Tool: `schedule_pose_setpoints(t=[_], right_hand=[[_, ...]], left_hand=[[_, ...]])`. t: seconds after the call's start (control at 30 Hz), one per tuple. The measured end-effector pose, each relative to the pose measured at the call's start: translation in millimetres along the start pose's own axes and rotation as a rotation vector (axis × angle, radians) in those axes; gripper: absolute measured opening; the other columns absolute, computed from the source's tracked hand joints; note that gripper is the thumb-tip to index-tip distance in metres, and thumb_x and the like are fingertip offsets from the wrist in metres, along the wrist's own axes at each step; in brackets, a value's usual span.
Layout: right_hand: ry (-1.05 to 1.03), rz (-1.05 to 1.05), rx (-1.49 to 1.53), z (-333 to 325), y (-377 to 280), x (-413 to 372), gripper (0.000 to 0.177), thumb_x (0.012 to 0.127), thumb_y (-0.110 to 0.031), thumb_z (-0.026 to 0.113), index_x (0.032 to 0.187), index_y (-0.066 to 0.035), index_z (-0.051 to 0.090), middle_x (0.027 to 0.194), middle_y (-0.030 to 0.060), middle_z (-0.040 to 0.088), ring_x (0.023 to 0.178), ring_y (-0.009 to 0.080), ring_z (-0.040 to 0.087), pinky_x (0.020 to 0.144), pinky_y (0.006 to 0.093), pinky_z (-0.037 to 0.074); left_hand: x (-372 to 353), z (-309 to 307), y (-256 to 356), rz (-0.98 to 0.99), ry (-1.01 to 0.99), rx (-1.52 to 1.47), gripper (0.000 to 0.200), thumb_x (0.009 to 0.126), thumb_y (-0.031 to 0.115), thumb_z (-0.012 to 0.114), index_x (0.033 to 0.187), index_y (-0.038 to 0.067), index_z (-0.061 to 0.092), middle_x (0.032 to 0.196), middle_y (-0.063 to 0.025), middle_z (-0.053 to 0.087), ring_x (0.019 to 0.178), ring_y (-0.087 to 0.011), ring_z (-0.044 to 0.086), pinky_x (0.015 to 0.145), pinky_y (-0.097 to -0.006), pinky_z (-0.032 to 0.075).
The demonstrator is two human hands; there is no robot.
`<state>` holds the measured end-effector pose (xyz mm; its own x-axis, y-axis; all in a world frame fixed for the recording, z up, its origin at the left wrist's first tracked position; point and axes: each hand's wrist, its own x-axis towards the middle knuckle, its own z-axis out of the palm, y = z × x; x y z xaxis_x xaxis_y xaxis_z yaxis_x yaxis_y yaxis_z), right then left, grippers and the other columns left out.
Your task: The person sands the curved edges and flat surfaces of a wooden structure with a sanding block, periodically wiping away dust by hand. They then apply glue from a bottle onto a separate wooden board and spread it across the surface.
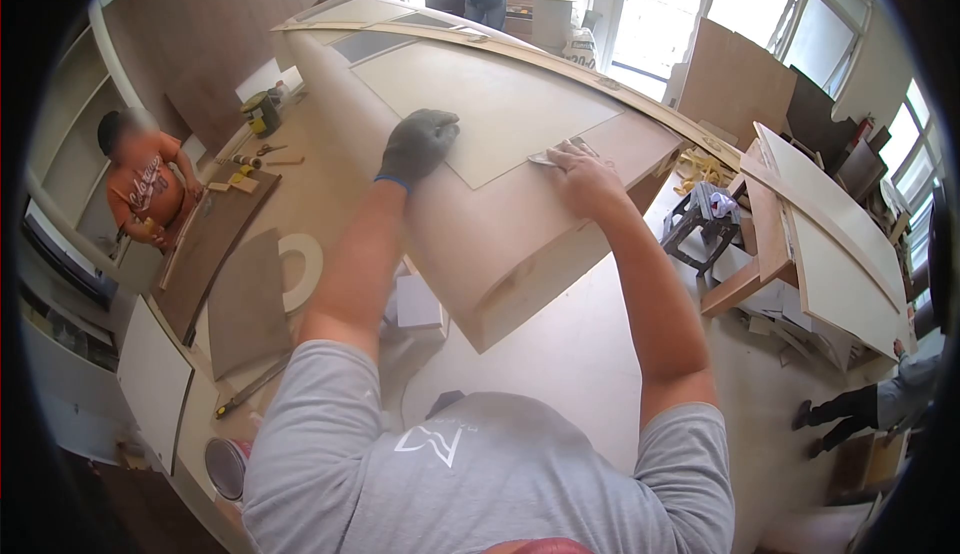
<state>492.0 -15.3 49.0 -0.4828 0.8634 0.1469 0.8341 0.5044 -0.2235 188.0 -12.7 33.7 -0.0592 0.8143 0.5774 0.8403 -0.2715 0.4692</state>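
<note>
My left hand [420,144], in a dark grey glove, is curled closed over the left edge of a pale rectangular inset [490,104]. Whether anything is inside its fingers I cannot see. Bare and bent at the fingers, my right hand [585,176] grips a small flat grey piece [543,158] by the inset's lower right side. Its exact kind is not clear. Both hands are on top of a large, pale pinkish panel structure [500,244], whose near corner points towards me.
A person in an orange shirt [150,189] stands left by a brown board [205,264]. Tins [262,114], scissors [270,149] and a tape-like ring [300,272] lie around. Right are a step stool [700,219] and a panel-topped bench [830,224]; other people stand farther off.
</note>
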Motion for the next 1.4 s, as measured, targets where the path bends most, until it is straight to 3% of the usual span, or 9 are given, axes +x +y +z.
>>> schedule_pose_setpoints(t=[0.03,0.07,0.17,0.33,0.47,0.97,1.0,1.23,1.4], right_hand=[[-0.009,0.023,-0.025,-1,-5,3,0.045,0.111,-0.039,0.041,0.148,-0.022,0.061,0.164,0.0035,0.047,0.156,0.0277,0.034,0.129,0.0487,0.023],[-0.021,-0.366,-0.280,33,8,25,0.046,0.111,-0.039,0.040,0.149,-0.023,0.060,0.164,0.0024,0.047,0.156,0.0279,0.034,0.128,0.0467,0.026],[-0.047,-0.334,-0.059,31,-66,-24,0.049,0.104,-0.027,0.045,0.151,-0.024,0.059,0.168,0.0081,0.042,0.158,0.0294,0.031,0.128,0.0500,0.024],[-0.062,-0.032,0.061,9,-57,-25,0.048,0.106,-0.033,0.045,0.152,-0.024,0.058,0.168,0.0086,0.041,0.158,0.0302,0.032,0.129,0.0524,0.022],[-0.030,-0.196,-0.167,17,-111,-48,0.047,0.108,-0.039,0.044,0.149,-0.022,0.061,0.164,0.0064,0.048,0.156,0.0281,0.037,0.126,0.0478,0.029],[0.000,0.303,-0.129,34,-137,-41,0.041,0.107,-0.038,0.050,0.145,-0.026,0.063,0.162,0.0014,0.049,0.152,0.0288,0.041,0.120,0.0690,0.031],[0.041,0.225,-0.096,28,-157,-52,0.041,0.107,-0.038,0.050,0.144,-0.025,0.063,0.160,0.0024,0.050,0.151,0.0278,0.042,0.120,0.0696,0.031],[0.075,0.367,-0.240,40,-175,-44,0.042,0.103,-0.024,0.049,0.143,-0.020,0.062,0.155,0.0121,0.051,0.144,0.0343,0.046,0.118,0.0758,0.026],[0.072,0.379,-0.239,44,-207,-37,0.046,0.107,-0.032,0.045,0.146,-0.012,0.057,0.146,0.0181,0.055,0.142,0.0373,0.047,0.121,0.0678,0.028]], left_hand=[[1,2,-1,-0.002,0.005,-0.007,0.030,0.094,0.025,0.067,0.113,0.005,0.078,0.117,-0.0160,0.076,0.113,-0.0337,0.069,0.102,-0.0432,0.053],[1,1,-1,-0.002,0.011,-0.019,0.030,0.094,0.026,0.067,0.112,0.005,0.078,0.116,-0.0161,0.076,0.113,-0.0337,0.069,0.102,-0.0434,0.054],[4,6,-9,-0.003,0.001,-0.033,0.030,0.094,0.026,0.067,0.111,0.005,0.079,0.116,-0.0164,0.076,0.112,-0.0338,0.069,0.101,-0.0438,0.054],[3,0,-8,0.043,0.017,-0.052,0.030,0.093,0.027,0.066,0.111,0.006,0.079,0.115,-0.0171,0.076,0.111,-0.0343,0.070,0.101,-0.0444,0.054],[3,1,-10,0.096,-0.003,-0.029,0.032,0.094,0.029,0.065,0.111,0.006,0.079,0.114,-0.0171,0.076,0.112,-0.0343,0.069,0.101,-0.0446,0.054],[14,-1,-14,0.196,-0.198,0.094,0.032,0.095,0.029,0.065,0.111,0.005,0.079,0.111,-0.0197,0.076,0.108,-0.0364,0.071,0.099,-0.0445,0.054],[8,2,-14,0.179,-0.028,-0.041,0.032,0.095,0.029,0.064,0.110,0.006,0.079,0.112,-0.0185,0.076,0.109,-0.0360,0.070,0.099,-0.0456,0.054],[7,-4,-11,0.129,-0.079,-0.060,0.035,0.097,0.032,0.062,0.113,0.006,0.078,0.117,-0.0178,0.076,0.114,-0.0356,0.069,0.102,-0.0455,0.053],[9,-1,-14,0.101,-0.106,-0.082,0.035,0.098,0.032,0.060,0.113,0.006,0.078,0.119,-0.0174,0.075,0.115,-0.0357,0.068,0.102,-0.0457,0.052]])
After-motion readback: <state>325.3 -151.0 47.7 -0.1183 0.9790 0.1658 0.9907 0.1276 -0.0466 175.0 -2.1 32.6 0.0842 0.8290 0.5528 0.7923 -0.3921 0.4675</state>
